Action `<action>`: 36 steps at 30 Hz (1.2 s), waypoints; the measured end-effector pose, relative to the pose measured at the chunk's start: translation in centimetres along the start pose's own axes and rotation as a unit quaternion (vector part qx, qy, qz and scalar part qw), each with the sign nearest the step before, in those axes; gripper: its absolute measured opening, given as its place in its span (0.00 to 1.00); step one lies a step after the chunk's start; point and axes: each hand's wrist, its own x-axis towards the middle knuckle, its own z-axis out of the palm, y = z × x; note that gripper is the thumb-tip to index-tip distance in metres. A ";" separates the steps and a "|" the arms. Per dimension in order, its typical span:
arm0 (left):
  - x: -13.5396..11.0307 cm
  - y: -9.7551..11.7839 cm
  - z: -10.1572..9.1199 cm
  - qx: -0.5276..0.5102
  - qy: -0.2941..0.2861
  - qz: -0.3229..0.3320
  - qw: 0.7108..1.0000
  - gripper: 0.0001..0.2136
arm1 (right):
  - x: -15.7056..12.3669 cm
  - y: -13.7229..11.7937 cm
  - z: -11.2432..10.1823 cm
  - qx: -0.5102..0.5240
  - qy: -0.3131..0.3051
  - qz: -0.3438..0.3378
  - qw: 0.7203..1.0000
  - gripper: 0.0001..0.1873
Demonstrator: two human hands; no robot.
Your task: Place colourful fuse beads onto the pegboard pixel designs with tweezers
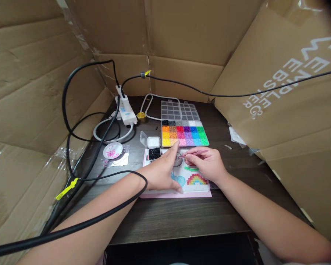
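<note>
My right hand [206, 163] pinches a pair of pink tweezers [197, 153], their tips pointing left over the pattern sheet [191, 187]. Printed on that sheet are pixel pictures, a rainbow [197, 179] and a light-blue shape among them. My left hand [165, 171] rests at the sheet's left side with thumb and fingers apart, covering part of the print. Just beyond it stands a small clear box of black beads [155, 153]. Whether the tweezer tips hold a bead is too small to tell.
Behind the sheet lies a compartment case of coloured beads [184, 134], lid folded back. A small box of white beads [153, 142] and a white dish with pink beads [113, 151] stand left. Black cables [107, 208] cross over my left forearm; a power strip [127, 110] sits behind. Cardboard walls surround the table.
</note>
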 end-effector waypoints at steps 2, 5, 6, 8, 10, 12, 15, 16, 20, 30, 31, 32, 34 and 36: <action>0.0 -0.1 0.1 -0.007 0.005 0.009 1.000 0.70 | -0.1 0.1 -0.1 -0.006 -0.004 -0.001 1.000 0.11; 0.1 -0.3 0.2 -0.009 0.013 0.022 1.000 0.69 | -0.2 0.1 0.0 -0.026 -0.020 -0.021 0.999 0.10; 0.1 -0.3 0.2 -0.009 0.014 0.024 1.000 0.69 | -0.2 0.1 0.1 -0.036 -0.026 -0.032 0.998 0.09; 0.2 -0.3 0.1 -0.005 0.012 0.023 1.000 0.70 | -0.2 0.1 0.3 -0.053 -0.035 -0.056 0.996 0.06; 0.2 -0.2 0.1 0.001 0.009 0.017 1.000 0.70 | -0.2 0.1 0.3 -0.062 -0.041 -0.067 0.995 0.05; 0.1 -0.1 0.1 0.005 0.009 0.013 1.000 0.71 | -0.2 0.1 0.3 -0.065 -0.043 -0.065 0.995 0.05; 0.1 -0.2 0.1 0.006 0.012 0.015 1.000 0.71 | -0.1 0.1 0.3 -0.058 -0.039 -0.057 0.996 0.06; 0.1 -0.3 0.2 0.006 0.013 0.016 1.000 0.71 | -0.1 0.1 0.3 -0.054 -0.038 -0.055 0.996 0.07; 0.2 -0.4 0.2 0.005 0.013 0.018 1.000 0.71 | -0.1 0.1 0.3 -0.043 -0.033 -0.045 0.998 0.08; 0.2 -0.1 0.1 0.006 0.008 0.006 1.000 0.70 | 0.0 0.2 0.4 -0.004 -0.012 0.001 1.000 0.10; 0.2 -0.1 0.1 0.005 0.008 0.008 1.000 0.70 | 0.0 0.2 0.4 -0.001 -0.011 0.004 1.000 0.10; 0.2 -0.1 0.1 0.004 0.009 0.012 1.000 0.70 | 0.0 0.2 0.4 0.001 -0.011 0.006 1.000 0.10; 0.2 -0.2 0.2 0.003 0.011 0.018 1.000 0.70 | 0.0 0.2 0.4 0.006 -0.011 0.010 1.000 0.10; 0.2 -0.2 0.2 0.005 0.011 0.019 1.000 0.70 | -0.1 0.2 0.3 0.013 -0.013 0.015 1.000 0.10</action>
